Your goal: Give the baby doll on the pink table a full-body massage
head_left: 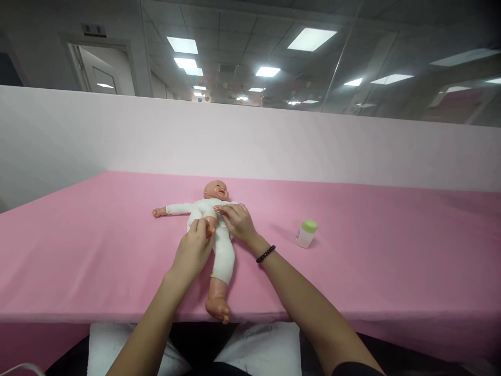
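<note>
A baby doll (224, 256) with a white cloth body lies on its back, head away from me. One of its legs is bent up toward its belly, and my left hand (192, 249) is closed around the foot (211, 225) of that leg. The doll's near-side hand (217, 208) is drawn across its middle, pinched in the fingers of my right hand (238, 222). Its other leg stretches toward me, the bare foot (217, 308) at the table's front edge. The other arm (178, 209) points out to the left. My fingers partly hide the held foot and hand.
Right of the doll stands a small clear bottle (305, 237) with a green cap. A pink cloth (383, 256) covers the table. A white low wall (274, 143) with glass above it rises behind. White towel-like cloth (266, 347) lies below the front edge.
</note>
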Tool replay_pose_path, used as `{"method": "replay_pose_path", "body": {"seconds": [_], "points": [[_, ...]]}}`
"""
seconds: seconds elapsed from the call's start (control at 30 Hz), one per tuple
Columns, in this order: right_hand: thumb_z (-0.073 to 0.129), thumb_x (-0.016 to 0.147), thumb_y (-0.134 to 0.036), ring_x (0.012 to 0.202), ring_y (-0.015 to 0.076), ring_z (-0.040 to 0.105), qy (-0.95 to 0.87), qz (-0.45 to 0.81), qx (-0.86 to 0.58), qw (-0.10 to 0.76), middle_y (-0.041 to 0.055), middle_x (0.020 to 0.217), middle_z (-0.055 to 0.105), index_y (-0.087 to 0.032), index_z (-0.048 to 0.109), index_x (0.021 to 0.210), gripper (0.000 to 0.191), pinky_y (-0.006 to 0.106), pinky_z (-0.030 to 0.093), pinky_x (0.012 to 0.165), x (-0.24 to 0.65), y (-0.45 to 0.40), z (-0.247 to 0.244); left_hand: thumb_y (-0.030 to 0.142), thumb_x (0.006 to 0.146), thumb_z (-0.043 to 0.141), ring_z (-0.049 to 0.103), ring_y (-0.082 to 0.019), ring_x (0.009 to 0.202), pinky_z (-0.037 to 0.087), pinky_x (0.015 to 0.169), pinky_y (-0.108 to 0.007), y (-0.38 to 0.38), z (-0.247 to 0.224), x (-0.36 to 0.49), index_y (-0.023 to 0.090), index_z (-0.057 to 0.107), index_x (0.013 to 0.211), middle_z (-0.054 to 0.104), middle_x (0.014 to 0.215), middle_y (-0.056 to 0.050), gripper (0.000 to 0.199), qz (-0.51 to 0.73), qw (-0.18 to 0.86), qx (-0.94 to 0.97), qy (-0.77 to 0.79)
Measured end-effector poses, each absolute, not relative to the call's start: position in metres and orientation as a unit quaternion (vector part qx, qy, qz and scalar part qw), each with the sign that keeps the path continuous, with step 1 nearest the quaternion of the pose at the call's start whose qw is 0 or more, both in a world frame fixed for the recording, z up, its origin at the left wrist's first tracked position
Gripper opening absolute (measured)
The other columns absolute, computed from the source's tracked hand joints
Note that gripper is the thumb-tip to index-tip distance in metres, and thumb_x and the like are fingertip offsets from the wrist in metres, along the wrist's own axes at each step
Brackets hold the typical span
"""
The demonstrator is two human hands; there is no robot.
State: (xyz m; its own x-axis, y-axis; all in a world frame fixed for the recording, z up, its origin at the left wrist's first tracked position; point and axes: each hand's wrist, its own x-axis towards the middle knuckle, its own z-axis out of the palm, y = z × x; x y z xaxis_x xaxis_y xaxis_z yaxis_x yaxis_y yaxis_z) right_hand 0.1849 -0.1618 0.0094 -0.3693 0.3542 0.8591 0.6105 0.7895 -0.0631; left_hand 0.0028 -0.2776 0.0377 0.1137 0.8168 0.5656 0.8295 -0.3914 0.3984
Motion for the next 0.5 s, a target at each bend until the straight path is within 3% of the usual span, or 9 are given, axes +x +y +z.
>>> {"method": "replay_pose_path", "body": {"seconds": [0.13,0.3,0.5], "points": [[0.056,0.096,-0.017,0.102,0.0228,0.067,-0.797,-0.117,-0.291,0.516,0.0067,0.108,0.075,-0.023,0.070,0.116,0.025,0.041,0.050,0.092,0.184,-0.160,0.013,0.028,0.096,0.053,0.069,-0.025,0.087,0.053,0.069,-0.036,-0.287,0.037,-0.006,0.021,0.055,0.103,0.066,0.104,-0.009,0.010,-0.427,-0.028,-0.732,-0.530],[0.066,0.089,-0.025,0.101,0.0217,0.068,-0.646,-0.004,-0.347,0.680,0.0084,0.108,0.075,-0.020,0.070,0.107,0.019,0.040,0.054,0.091,0.200,-0.152,0.031,0.033,0.091,0.062,0.071,-0.024,0.099,0.058,0.086,-0.039,-0.326,0.036,-0.030,0.022,0.060,0.108,0.070,0.106,-0.006,0.020,-0.510,-0.029,-0.700,-0.500],[0.080,0.073,-0.021,0.094,0.0176,0.072,-0.298,0.200,-0.445,0.821,0.0088,0.104,0.075,-0.012,0.068,0.104,0.034,0.032,0.058,0.089,0.249,-0.119,0.026,0.029,0.092,0.064,0.073,-0.021,0.094,0.060,0.081,-0.030,-0.385,-0.008,-0.061,0.024,0.061,0.117,0.072,0.104,-0.005,0.025,-0.498,0.017,-0.713,-0.493]]}}
